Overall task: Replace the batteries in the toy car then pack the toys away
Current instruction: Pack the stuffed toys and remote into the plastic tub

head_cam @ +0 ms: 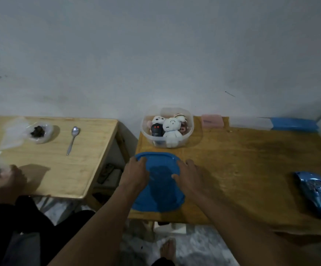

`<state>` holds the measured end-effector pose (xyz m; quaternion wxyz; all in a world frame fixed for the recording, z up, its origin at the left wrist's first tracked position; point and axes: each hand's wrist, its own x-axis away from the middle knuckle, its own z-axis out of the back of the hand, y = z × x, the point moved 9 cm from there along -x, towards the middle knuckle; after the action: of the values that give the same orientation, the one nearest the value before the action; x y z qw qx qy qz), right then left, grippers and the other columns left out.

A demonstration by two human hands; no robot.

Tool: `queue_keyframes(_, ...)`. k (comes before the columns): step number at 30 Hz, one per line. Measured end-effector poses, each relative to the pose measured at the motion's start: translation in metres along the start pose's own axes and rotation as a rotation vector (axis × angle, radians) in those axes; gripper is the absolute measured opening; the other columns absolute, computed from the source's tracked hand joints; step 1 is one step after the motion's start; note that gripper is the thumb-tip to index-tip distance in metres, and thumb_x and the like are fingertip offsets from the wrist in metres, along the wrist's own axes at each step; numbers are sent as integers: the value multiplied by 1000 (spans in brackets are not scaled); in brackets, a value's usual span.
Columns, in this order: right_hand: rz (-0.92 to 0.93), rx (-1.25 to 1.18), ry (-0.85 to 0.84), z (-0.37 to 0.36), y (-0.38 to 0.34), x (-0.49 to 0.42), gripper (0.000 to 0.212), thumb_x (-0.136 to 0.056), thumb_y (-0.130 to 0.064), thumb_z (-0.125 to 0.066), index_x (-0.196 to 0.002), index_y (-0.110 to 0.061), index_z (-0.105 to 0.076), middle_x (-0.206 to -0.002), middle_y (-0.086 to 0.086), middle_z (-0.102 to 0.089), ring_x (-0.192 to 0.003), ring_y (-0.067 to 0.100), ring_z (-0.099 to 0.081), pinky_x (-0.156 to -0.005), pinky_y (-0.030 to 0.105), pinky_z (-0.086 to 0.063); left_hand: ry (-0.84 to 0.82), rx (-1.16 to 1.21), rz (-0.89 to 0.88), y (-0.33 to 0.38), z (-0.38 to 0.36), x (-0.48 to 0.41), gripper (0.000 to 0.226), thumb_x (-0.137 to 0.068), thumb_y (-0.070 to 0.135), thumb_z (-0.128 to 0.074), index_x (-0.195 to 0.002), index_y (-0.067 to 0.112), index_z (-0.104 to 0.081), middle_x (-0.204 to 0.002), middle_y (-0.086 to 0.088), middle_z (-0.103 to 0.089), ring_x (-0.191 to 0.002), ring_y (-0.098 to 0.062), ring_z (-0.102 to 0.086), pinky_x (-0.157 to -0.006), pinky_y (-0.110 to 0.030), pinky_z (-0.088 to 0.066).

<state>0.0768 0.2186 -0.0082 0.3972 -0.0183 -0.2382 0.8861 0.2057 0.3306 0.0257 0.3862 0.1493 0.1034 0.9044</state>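
A blue lid (158, 191) lies flat on the wooden table (242, 160) near its front left corner. My left hand (135, 173) grips the lid's left edge and my right hand (187, 176) holds its right edge, fingers curled over the rim. Behind the lid stands a clear plastic tub (167, 127) filled with plush toys, among them a white one and a black one. A shiny blue toy car (317, 194) rests at the table's right edge, far from both hands.
A pink box (212, 120) and a white-and-blue box (272, 123) line the back wall. A second wooden table (60, 160) on the left holds a spoon (73, 139) and a bag of dark bits (39, 132). Another person's hands (2, 177) work there.
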Motion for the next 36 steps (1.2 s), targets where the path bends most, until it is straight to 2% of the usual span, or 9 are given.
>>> queue_keyframes(3, -36, 22, -63, -13, 7, 23, 42, -95, -33, -52, -133, -19, -42, -133, 12, -41, -109, 29, -48, -84, 35, -45, -43, 5, 58, -24, -14, 18, 44, -95, 21, -51, -138, 15, -43, -132, -17, -43, -111, -38, -53, -94, -44, -45)
queue_keyframes(7, -71, 86, -107, -18, 10, 35, 44, -97, -32, -50, -137, -16, -39, -134, 13, -40, -114, 29, -47, -84, 32, -42, -94, 17, 101, -54, -29, 27, 43, -97, 18, -48, -139, 17, -41, -133, -19, -42, -111, -38, -53, -93, -43, -44)
queue_keyframes(10, -122, 103, -126, -26, 11, 32, 47, -96, -34, -51, -138, -16, -37, -134, 13, -41, -115, 28, -47, -87, 33, -43, -151, 5, 100, -71, -41, 22, 56, -94, 25, -57, -144, 18, -35, -135, -19, -46, -121, -36, -47, -99, -43, -41)
queue_keyframes(13, -194, 154, -129, -35, 12, 26, 51, -95, -39, -51, -138, -16, -36, -136, 15, -43, -119, 30, -45, -94, 36, -41, -222, 68, 124, -87, -55, 14, 70, -89, 31, -66, -148, 21, -29, -135, -19, -47, -121, -36, -48, -100, -42, -43)
queue_keyframes(17, -199, 210, -84, -37, 6, 18, 52, -95, -37, -51, -139, -16, -34, -134, 14, -45, -120, 27, -44, -99, 35, -35, -254, 164, 105, -96, -64, 0, 86, -83, 28, -74, -151, 19, -22, -138, -15, -46, -122, -34, -49, -99, -42, -45)
queue_keyframes(23, -352, 44, -27, -39, 10, 18, 70, -87, -29, -65, -143, -10, -28, -135, 18, -46, -118, 31, -49, -92, 38, -46, -223, 213, 103, -99, -65, -14, 108, -69, 23, -85, -149, 15, -13, -133, -19, -46, -120, -38, -49, -98, -49, -47)
queue_keyframes(27, -374, -73, 40, -32, 17, 24, 59, -86, -21, -67, -137, -8, -39, -131, 19, -47, -113, 31, -50, -86, 32, -45, -175, 236, 84, -96, -56, -13, 102, -70, 21, -84, -148, 12, -19, -136, -17, -43, -125, -36, -44, -104, -48, -44)
queue_keyframes(32, -352, -171, 137, -5, 15, 27, 52, -86, -16, -67, -131, -12, -43, -125, 18, -47, -108, 30, -51, -91, 39, -48, -46, 248, 36, -78, -26, -7, 101, -68, 20, -85, -148, 15, -22, -133, -14, -46, -123, -33, -46, -102, -48, -46)
queue_keyframes(36, -271, -173, 205, 27, 8, 27, 50, -84, -16, -68, -129, -13, -46, -125, 13, -49, -111, 27, -49, -82, 28, -40, 29, 260, 21, -63, 2, -1, 93, -70, 19, -83, -144, 14, -28, -131, -12, -46, -120, -33, -48, -100, -49, -47)
